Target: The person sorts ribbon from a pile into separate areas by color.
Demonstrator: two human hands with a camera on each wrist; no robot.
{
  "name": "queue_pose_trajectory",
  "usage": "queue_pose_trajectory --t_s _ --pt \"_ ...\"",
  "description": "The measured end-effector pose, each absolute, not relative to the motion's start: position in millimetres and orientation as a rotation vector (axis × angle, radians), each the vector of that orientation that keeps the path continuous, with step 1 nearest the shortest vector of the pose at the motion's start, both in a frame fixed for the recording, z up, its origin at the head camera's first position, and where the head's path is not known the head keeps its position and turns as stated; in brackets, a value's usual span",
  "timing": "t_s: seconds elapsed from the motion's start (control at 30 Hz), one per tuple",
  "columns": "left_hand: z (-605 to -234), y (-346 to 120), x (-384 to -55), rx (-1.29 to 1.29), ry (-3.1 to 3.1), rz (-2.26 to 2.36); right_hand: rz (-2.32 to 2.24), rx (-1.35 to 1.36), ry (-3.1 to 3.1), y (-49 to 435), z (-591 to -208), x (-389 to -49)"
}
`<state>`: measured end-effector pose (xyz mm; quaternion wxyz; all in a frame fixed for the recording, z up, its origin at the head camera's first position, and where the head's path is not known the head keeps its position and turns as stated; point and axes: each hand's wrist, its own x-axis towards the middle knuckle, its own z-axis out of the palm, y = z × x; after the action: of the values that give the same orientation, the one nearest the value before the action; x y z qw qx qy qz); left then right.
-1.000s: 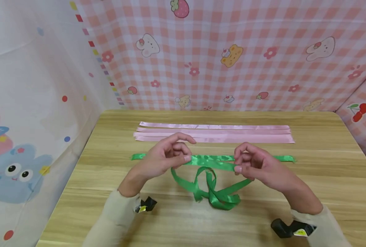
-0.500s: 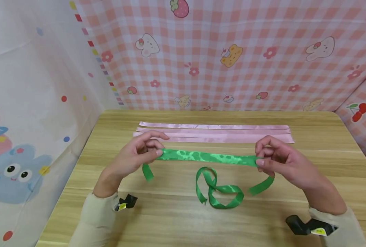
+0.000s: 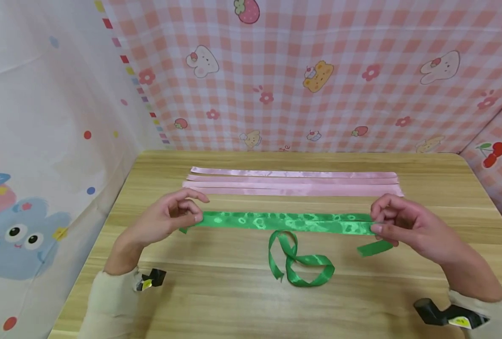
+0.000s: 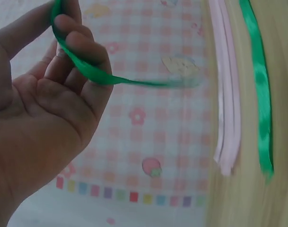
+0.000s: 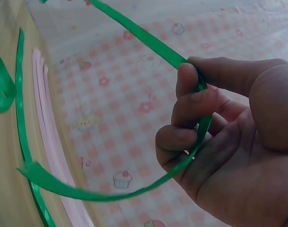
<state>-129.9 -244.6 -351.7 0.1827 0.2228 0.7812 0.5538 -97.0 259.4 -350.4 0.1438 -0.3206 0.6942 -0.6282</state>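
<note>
A green satin ribbon [image 3: 251,223] is stretched level between both hands. My left hand [image 3: 159,221] pinches it near one end between thumb and index finger, and a short tail hangs behind the fingers. The right hand [image 3: 418,231] pinches the other side; its longer tail curves past the fingers in the right wrist view, free end [image 5: 54,184] loose. Below the held ribbon, a second green ribbon [image 4: 260,80] lies straight on the table, mostly overlapped by it in the head view. Closer to me, another green ribbon [image 3: 314,259] lies in loose twisted loops.
Several pink ribbons [image 3: 293,180] lie side by side across the back of the wooden table [image 3: 242,310]. Behind them hangs a pink checked cloth [image 3: 339,108], with a white printed cloth [image 3: 64,108] on the left. Black devices [image 3: 450,315] sit at both cuffs.
My hands have moved apart, drawing the held ribbon out of the loose pile and stretching it longer. It has since come down over the straight green ribbon. The looped ribbon stays behind.
</note>
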Motion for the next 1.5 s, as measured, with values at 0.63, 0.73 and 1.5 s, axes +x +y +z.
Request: queue_pose_trajectory --t_s 0.63,0.73,1.5 --pt "-375.3 -288.3 -128.3 0.578 2.198 1.562 -1.62 -0.7 2.207 312.9 -362.5 -90.1" --pt "-377.1 -291.9 -128.8 0.586 2.18 1.599 -1.583 -0.695 2.259 317.4 -362.6 -88.9" --pt "-401.0 -301.7 -136.0 0.262 2.236 1.647 -1.558 -0.603 2.376 359.8 -401.1 -99.1"
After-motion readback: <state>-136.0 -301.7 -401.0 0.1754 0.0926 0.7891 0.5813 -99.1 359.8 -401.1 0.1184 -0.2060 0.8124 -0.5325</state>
